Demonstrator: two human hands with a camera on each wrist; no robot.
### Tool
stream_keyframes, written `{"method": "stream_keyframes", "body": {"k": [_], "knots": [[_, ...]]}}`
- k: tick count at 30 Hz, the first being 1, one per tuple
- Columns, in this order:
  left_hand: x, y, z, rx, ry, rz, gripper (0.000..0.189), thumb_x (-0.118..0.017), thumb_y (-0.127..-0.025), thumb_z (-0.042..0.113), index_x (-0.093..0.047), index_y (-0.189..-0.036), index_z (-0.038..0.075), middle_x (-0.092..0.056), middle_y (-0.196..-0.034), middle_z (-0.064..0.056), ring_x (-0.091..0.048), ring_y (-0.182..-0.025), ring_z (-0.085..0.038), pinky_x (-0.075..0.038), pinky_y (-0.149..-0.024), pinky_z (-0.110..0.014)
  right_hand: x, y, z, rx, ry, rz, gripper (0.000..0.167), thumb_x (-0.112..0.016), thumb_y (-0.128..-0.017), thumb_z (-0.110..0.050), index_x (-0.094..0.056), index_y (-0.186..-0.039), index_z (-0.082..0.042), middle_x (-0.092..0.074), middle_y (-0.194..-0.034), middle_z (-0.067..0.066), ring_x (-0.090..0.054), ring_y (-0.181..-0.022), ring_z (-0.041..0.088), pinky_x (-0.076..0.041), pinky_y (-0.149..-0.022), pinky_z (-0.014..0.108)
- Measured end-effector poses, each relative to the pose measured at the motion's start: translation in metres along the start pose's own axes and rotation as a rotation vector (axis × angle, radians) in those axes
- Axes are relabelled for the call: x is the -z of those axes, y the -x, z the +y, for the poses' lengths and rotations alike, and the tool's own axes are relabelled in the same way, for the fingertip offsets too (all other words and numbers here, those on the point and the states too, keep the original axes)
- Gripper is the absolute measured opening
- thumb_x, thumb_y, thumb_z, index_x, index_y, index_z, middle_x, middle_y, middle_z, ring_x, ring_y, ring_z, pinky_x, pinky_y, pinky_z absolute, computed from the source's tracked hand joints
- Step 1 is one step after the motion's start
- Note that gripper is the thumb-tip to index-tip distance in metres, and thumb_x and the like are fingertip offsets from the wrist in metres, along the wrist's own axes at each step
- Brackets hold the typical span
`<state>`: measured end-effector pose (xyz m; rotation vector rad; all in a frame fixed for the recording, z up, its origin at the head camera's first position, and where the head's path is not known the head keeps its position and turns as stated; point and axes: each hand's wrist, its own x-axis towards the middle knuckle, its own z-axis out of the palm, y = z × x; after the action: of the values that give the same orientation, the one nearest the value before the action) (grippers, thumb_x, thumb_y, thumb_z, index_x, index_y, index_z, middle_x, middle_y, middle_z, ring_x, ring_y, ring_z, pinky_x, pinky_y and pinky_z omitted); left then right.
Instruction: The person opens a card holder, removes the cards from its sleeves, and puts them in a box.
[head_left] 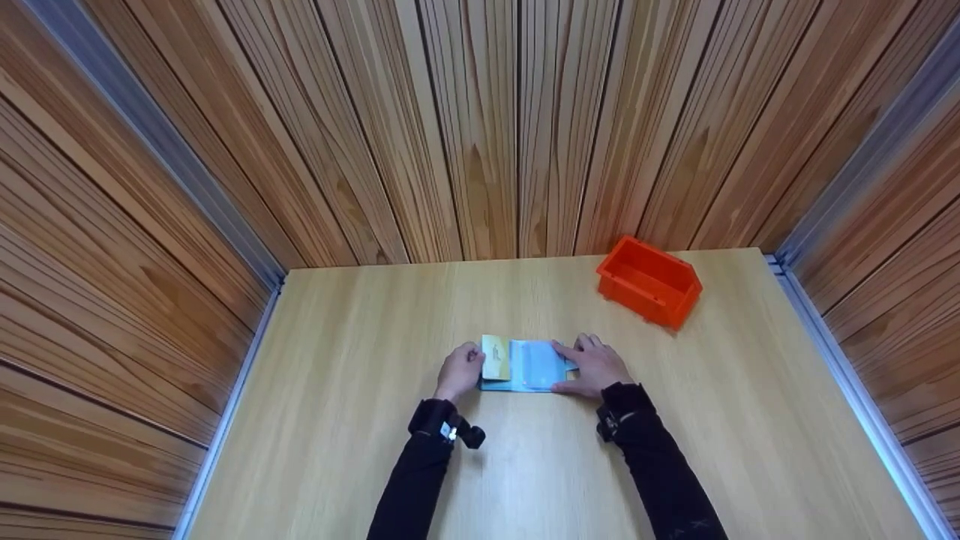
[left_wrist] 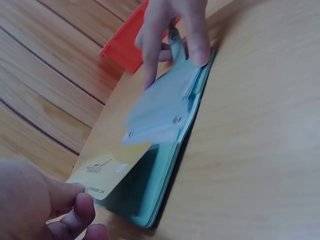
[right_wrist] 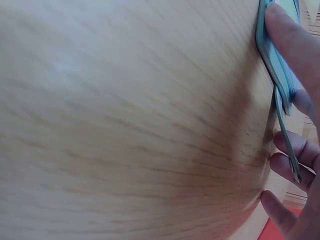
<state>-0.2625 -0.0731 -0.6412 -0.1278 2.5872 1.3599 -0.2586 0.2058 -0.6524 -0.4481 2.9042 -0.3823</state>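
Note:
A light-blue card holder [head_left: 541, 365] lies unfolded on the table, with clear sleeves [left_wrist: 159, 102] and metal snaps showing in the left wrist view. My left hand [head_left: 460, 370] pinches the edge of a yellow card [head_left: 496, 358] between thumb and finger. The card is tilted over the holder's left part, its far edge close to the sleeves. At the other end my right hand [head_left: 595, 365] rests with thumb and index finger spread, pressing on the holder. Its other fingers are near the table, beside the holder's snap strap [right_wrist: 285, 132].
An orange-red open bin [head_left: 649, 282] stands at the table's back right, by the wood-panelled back wall [head_left: 480, 135]. Metal rails [head_left: 847, 390] edge the pale wooden table [head_left: 360, 330] on the left and right, with panelled side walls beyond.

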Motion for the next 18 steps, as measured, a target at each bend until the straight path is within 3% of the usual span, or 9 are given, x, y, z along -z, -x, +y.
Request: {"method": "stream_keyframes", "body": {"k": [15,18], "knots": [[-0.0003,0.0018,-0.0009,0.012,0.004,0.005,0.014,-0.055,-0.106,0.020,-0.064,-0.099,0.011,-0.059,-0.090,-0.001,-0.055,-0.082,-0.018,-0.039,-0.072,-0.029,-0.0018,0.0034,-0.0001,0.016,-0.010,0.006,0.093,-0.079,-0.079,-0.066,-0.047,-0.157,-0.025,-0.050,-0.111,0.010,-0.044,-0.101,0.027,-0.038,-0.083,0.040],[0.0003,0.0017,0.0036,-0.017,0.014,0.014,0.014,-0.056,-0.105,0.019,-0.064,-0.098,0.011,-0.059,-0.089,0.000,-0.055,-0.082,-0.018,-0.040,-0.072,-0.029,0.0013,0.0031,0.0012,0.004,-0.048,-0.012,0.096,-0.078,-0.079,-0.068,-0.045,-0.158,-0.026,-0.052,-0.114,0.011,-0.044,-0.103,0.027,-0.038,-0.084,0.040]]}}
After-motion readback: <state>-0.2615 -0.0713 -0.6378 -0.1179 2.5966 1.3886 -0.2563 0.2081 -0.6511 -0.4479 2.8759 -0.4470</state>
